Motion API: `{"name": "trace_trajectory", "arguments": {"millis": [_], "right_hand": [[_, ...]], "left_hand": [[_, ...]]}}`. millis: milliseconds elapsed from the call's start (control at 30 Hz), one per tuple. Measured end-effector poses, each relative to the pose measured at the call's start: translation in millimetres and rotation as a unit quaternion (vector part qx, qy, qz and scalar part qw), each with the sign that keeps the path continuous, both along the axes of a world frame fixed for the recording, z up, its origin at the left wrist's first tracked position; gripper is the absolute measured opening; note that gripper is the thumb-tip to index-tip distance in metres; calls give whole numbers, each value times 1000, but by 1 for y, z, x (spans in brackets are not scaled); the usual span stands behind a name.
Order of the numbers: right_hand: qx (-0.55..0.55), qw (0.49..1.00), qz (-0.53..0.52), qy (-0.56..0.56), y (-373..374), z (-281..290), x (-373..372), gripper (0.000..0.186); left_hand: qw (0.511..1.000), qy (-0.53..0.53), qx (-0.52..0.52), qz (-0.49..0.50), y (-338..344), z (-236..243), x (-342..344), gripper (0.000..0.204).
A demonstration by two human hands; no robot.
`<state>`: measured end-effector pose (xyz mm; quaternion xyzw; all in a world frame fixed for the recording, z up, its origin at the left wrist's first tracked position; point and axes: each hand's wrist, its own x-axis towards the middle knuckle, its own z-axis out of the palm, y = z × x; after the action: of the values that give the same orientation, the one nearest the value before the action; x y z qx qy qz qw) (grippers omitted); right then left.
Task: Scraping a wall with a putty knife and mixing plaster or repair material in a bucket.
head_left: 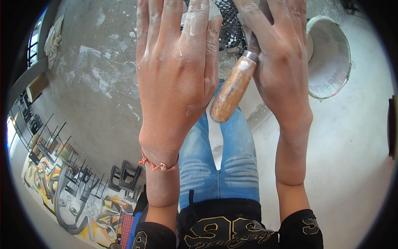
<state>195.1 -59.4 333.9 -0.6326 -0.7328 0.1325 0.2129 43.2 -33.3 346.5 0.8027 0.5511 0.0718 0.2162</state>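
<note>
My left hand (176, 66) is stretched out, back up, its fingers long and dusted with pale powder. Its fingertips run off the top edge. I cannot see anything gripped in it. Beside it, my right hand (284, 62), also dusty, holds a tool with a worn wooden handle (233, 89) and metal collar. The handle points down toward me, past the thumb side of the hand. The tool's working end is hidden by the hand, so its exact kind cannot be told. Between the hands show a black, white-speckled thing (232, 25) and a pale grey piece, both partly covered.
A plaster-smeared bucket (327, 58) stands to my right. White smears mark the grey floor (99, 70) at left. A pale cloth (54, 41) hangs at the far left rail. Black racks (124, 176) and a painted mural wall (78, 203) lie lower left.
</note>
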Motion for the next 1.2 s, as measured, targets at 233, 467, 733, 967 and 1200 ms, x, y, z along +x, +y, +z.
{"name": "trace_trajectory", "arguments": {"millis": [233, 467, 733, 967, 1200], "right_hand": [[7, 999, 23, 37, 34, -105, -1, 56], [12, 994, 107, -8, 63, -178, -7, 57], [16, 991, 115, -69, 82, -236, 11, 59], [6, 991, 123, -47, 92, -239, 15, 76], [-33, 995, 89, -21, 89, -232, 12, 81]], "left_hand": [[999, -40, -6, 24, 22, -92, -2, 51], [999, -37, -2, -7, 31, -170, -10, 56], [1000, -16, 0, 7, 40, -218, -3, 54], [999, -21, 36, -9, 43, -235, -7, 56], [935, -329, 130, -5, 40, -271, 2, 55]]}}
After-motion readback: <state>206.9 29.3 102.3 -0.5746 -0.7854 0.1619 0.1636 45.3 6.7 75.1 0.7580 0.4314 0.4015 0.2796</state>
